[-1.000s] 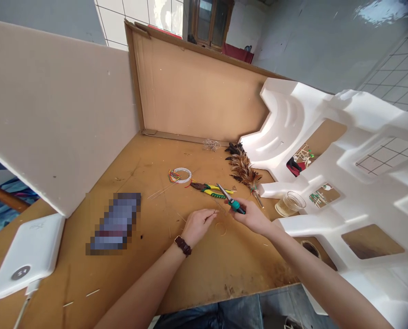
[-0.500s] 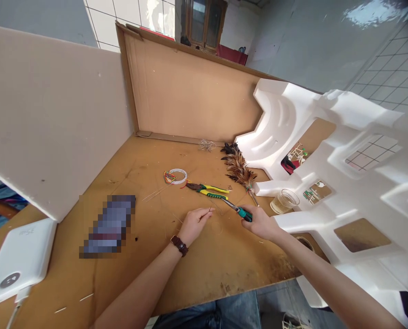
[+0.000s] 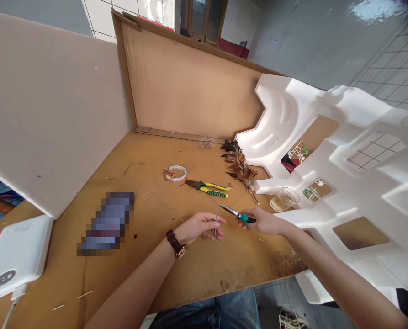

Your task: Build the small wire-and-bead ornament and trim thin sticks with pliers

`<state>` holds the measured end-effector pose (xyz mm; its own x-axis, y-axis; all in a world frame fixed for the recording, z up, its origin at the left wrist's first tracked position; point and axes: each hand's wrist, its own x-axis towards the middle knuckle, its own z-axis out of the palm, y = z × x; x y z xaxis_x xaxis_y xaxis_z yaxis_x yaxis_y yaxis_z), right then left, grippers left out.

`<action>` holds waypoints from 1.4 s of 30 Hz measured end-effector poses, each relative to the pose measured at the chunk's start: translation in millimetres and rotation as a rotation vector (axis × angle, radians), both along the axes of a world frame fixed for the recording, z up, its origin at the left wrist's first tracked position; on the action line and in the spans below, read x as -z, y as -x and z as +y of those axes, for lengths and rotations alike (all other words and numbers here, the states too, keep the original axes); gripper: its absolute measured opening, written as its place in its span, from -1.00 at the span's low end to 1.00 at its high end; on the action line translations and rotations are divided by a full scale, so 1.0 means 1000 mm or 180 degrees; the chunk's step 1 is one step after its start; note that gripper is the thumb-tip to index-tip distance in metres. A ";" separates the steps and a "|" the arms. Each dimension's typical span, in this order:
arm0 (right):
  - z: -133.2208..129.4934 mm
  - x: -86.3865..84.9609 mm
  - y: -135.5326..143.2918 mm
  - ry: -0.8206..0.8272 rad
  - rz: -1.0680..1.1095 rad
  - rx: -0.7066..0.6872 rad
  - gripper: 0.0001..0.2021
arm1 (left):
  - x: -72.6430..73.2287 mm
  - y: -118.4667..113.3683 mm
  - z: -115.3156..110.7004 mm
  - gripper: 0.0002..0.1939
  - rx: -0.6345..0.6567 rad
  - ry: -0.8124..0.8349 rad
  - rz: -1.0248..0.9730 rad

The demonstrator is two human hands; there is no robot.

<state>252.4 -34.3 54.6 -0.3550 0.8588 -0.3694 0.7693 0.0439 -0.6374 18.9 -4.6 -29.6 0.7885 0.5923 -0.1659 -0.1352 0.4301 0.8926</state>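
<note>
My left hand [image 3: 207, 225], with a watch on its wrist, pinches a thin piece of wire [image 3: 216, 230] between thumb and fingers. The wire stands nearly upright over the table. Wrapped round the green-and-black handles of the needle-nose pliers [image 3: 230, 211] is my right hand [image 3: 258, 219]. Their tapered metal jaws point left, close to the wire but apart from it. Just beyond both hands lie larger combination pliers [image 3: 209, 188] with yellow-and-green handles. A white ring [image 3: 178, 173] with coloured threads sits by their jaws.
A feather duster [image 3: 240, 167] and a tangle of wire [image 3: 207, 142] lie farther back. To the right are a glass cup [image 3: 285, 199] and white moulded foam [image 3: 279, 109]. A blurred-out dark object [image 3: 108, 224] and a white power bank [image 3: 22, 251] lie left.
My left hand has turned and its fingers have spread somewhat, showing the upright wire. The plier jaws have swung to a flatter angle and lower. The view has shifted slightly.
</note>
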 end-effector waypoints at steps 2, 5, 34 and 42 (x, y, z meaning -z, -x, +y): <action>0.002 0.001 0.000 0.0154 0.0098 -0.0069 -0.79 | 0.000 -0.001 -0.001 -0.64 0.0109 0.0087 -0.0016; 0.005 0.004 0.004 0.0401 0.0257 -0.0216 -0.79 | 0.001 -0.001 -0.002 -0.64 0.0311 0.0148 -0.0032; 0.010 0.007 0.017 0.1097 0.0498 -0.0133 -0.82 | -0.001 0.000 -0.004 -0.64 0.0781 0.0305 -0.0058; 0.005 0.011 0.020 0.0548 0.0250 -0.0307 -0.88 | 0.000 0.001 -0.003 -0.65 0.0877 0.0269 -0.0042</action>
<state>232.3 -28.9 43.5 -0.4661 0.7459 -0.4757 0.7144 0.0001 -0.6997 18.4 -7.9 -29.7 0.9202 0.3399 -0.1943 -0.0143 0.5250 0.8510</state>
